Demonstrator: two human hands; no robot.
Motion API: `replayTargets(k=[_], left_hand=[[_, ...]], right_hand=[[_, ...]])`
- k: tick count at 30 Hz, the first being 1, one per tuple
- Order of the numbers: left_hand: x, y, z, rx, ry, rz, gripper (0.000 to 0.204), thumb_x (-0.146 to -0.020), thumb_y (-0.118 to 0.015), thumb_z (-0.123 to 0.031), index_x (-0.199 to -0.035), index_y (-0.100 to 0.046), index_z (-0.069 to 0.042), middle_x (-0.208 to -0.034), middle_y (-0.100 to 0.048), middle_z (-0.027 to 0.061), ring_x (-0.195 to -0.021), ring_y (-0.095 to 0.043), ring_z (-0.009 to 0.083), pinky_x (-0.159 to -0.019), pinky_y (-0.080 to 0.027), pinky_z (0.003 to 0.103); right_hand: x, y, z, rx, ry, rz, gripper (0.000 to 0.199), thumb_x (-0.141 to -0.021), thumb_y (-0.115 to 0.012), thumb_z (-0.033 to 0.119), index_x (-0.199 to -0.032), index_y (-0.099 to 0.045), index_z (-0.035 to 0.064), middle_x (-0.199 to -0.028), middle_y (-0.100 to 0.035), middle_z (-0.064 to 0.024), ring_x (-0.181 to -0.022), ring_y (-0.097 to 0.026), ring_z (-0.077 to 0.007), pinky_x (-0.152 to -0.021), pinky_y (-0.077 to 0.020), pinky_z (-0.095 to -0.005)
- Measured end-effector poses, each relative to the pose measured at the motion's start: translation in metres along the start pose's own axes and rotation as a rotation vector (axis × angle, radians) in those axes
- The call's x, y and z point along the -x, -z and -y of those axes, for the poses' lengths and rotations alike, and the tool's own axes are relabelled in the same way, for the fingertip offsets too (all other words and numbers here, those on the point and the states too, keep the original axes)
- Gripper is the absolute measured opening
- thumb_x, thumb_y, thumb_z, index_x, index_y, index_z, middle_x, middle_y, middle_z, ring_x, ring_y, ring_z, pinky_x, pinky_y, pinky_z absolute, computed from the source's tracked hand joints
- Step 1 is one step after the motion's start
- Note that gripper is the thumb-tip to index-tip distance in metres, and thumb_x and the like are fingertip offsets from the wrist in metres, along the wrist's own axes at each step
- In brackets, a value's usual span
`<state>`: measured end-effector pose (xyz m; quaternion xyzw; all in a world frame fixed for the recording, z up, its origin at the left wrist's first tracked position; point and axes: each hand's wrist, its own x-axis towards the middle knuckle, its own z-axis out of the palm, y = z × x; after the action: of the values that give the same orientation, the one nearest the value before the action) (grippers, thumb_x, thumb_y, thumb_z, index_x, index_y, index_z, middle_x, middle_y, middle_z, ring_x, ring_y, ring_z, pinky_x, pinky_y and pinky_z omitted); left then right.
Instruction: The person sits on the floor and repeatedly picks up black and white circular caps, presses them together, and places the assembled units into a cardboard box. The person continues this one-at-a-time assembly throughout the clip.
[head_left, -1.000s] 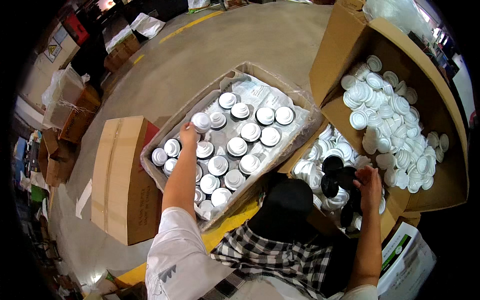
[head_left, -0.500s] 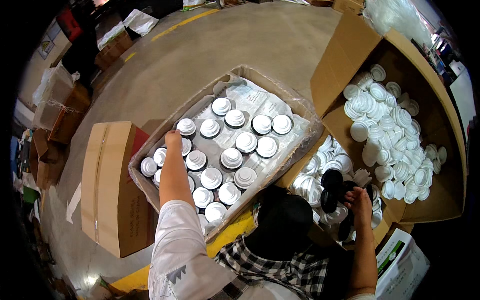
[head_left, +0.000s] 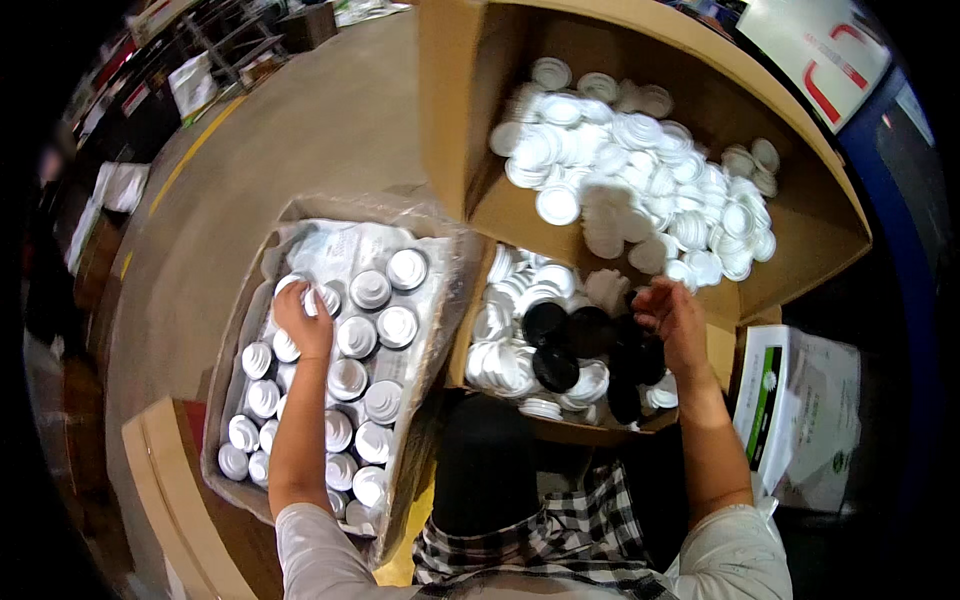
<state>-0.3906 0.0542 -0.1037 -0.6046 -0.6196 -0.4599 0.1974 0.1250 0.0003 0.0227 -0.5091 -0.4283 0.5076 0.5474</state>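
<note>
White jars (head_left: 372, 330) stood in rows in the plastic-lined carton (head_left: 440, 300) at the left centre of the frame, lids up. Your left hand (head_left: 303, 322) lay on top of one jar near the carton's upper left corner, fingers curled down over its lid. Your right hand (head_left: 672, 315), at right centre, hovered with fingers loosely spread over the smaller box (head_left: 600, 432) of white lids and black caps (head_left: 556, 345); whether it pinched anything I cannot tell. Above it, the big carton (head_left: 800, 250) held loose white lids (head_left: 640, 160).
</note>
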Motion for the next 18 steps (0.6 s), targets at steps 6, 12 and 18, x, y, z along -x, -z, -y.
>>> replayTargets(k=[6, 12, 18], left_hand=[[-0.014, -0.107, -0.228, 0.937, 0.208, 0.826, 0.015, -0.079, -0.063, -0.011, -0.090, -0.062, 0.000, -0.087, -0.063, 0.0161, -0.080, -0.061, 0.0299, -0.073, -0.047, 0.036], [0.010, -0.145, -0.384, 0.468, 0.176, 1.174, 0.052, -0.073, -0.068, -0.046, -0.101, -0.060, -0.003, -0.098, -0.063, 0.0194, -0.090, -0.060, 0.0321, -0.079, -0.047, 0.039], [0.031, -0.148, -0.414, 0.207, -0.158, 0.929, 0.049, -0.075, -0.067, -0.028, -0.119, -0.051, -0.015, -0.116, -0.045, 0.0134, -0.106, -0.047, 0.0351, -0.084, -0.043, 0.046]], right_hand=[[-0.015, 0.049, 0.021, -0.141, 0.125, -0.321, 0.045, -0.094, -0.044, 0.044, -0.109, -0.053, 0.0020, -0.091, -0.062, -0.0086, -0.084, -0.061, -0.0189, -0.070, -0.0485, -0.0319], [-0.049, 0.102, -0.011, 0.178, 0.038, -0.409, 0.028, -0.089, -0.053, 0.023, -0.106, -0.057, 0.0004, -0.090, -0.064, -0.0090, -0.080, -0.061, -0.0190, -0.069, -0.0479, -0.0318], [-0.062, 0.101, -0.059, 0.843, -0.128, -0.102, 0.035, -0.079, -0.067, 0.022, -0.106, -0.059, 0.0023, -0.099, -0.064, -0.0140, -0.091, -0.060, -0.0225, -0.081, -0.0467, -0.0323]])
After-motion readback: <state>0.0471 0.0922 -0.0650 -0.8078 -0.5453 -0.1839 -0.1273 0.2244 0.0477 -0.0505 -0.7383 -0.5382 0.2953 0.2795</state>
